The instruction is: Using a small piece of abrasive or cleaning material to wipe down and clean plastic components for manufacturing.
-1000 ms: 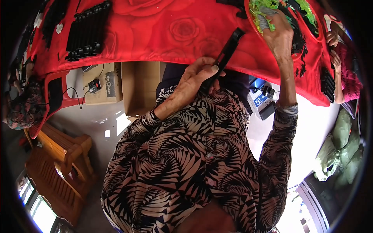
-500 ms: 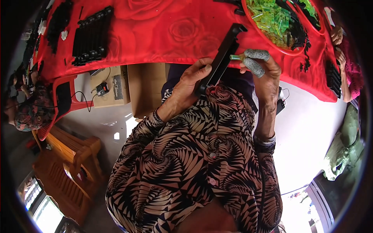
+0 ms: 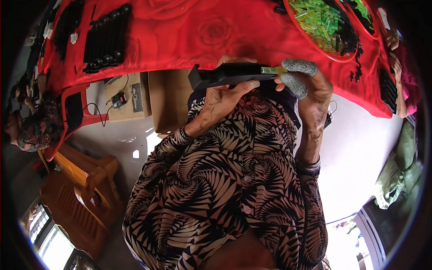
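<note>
My left hand (image 3: pixel 220 101) is closed round a long black plastic housing (image 3: pixel 229 75), held nearly level just off the near edge of the table. Its thumb lies along the near side; the other fingers are mostly hidden behind. In my right hand (image 3: pixel 317 90) a small clear yellow-green vial (image 3: pixel 271 70) is pinched between fingertips wearing grey knitted finger covers (image 3: pixel 299 66). The vial lies at the right end of the housing, touching or overlapping it; I cannot tell how far it sits inside.
A red rose-patterned cloth (image 3: pixel 180 40) covers the table. Similar black housings (image 3: pixel 107 38) lie in a row at left. A red-rimmed tray (image 3: pixel 321 56) of yellow-green vials stands at upper right. Below are an open cardboard box (image 3: pixel 168 101) and a red chair (image 3: pixel 74 96); other people sit at both sides.
My left hand has turned the black housing from steeply slanted to nearly level. Its right end now meets the vial, and my right hand has shifted slightly right and down.
</note>
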The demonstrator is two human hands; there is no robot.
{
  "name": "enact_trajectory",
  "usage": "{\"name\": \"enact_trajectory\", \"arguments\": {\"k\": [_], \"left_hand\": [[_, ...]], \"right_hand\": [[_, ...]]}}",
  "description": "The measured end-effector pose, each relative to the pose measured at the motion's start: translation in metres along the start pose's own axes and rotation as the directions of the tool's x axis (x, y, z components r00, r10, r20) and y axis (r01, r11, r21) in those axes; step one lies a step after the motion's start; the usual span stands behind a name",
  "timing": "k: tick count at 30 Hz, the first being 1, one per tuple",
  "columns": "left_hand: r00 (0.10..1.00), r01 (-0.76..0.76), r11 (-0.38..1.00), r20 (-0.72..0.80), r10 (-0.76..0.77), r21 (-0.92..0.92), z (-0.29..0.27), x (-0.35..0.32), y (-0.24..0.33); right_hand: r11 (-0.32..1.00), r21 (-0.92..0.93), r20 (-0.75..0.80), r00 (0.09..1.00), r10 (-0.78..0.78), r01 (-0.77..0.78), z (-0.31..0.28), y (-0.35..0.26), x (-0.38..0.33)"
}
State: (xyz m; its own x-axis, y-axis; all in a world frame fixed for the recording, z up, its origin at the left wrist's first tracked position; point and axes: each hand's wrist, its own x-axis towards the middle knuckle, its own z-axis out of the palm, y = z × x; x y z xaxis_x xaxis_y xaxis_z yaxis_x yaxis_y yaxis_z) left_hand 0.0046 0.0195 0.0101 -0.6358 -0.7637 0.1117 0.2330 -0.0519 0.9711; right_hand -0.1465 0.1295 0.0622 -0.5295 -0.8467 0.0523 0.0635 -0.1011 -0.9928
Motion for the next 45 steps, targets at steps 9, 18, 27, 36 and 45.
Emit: {"name": "enact_trajectory", "arguments": {"k": [9, 18, 27, 36, 45], "left_hand": [[0.951, -0.298, 0.948, 0.129, 0.283, 0.117, 0.003, 0.015, 0.008], [0.945, -0.005, 0.995, 0.323, 0.037, -0.102, -0.007, 0.012, -0.008], [0.901, 0.430, 0.800, 0.148, -0.407, -0.419, -0.006, 0.005, -0.007], [0.726, 0.661, 0.536, 0.265, -0.635, -0.526, -0.017, 0.000, -0.013], [0.691, 0.690, 0.428, 0.357, -0.628, -0.583, -0.019, 0.001, -0.020]], "right_hand": [[0.986, 0.113, -0.054, 0.992, -0.117, 0.122, 0.004, -0.003, 0.005], [0.989, -0.039, -0.108, 0.983, -0.149, 0.146, -0.004, 0.034, 0.028], [0.993, -0.102, -0.233, 0.969, -0.080, 0.058, 0.024, 0.041, 0.017], [1.000, 0.002, -0.213, 0.977, 0.021, -0.021, 0.009, 0.041, 0.021], [0.996, -0.057, -0.151, 0.986, -0.070, 0.061, 0.020, 0.042, 0.026]]}}
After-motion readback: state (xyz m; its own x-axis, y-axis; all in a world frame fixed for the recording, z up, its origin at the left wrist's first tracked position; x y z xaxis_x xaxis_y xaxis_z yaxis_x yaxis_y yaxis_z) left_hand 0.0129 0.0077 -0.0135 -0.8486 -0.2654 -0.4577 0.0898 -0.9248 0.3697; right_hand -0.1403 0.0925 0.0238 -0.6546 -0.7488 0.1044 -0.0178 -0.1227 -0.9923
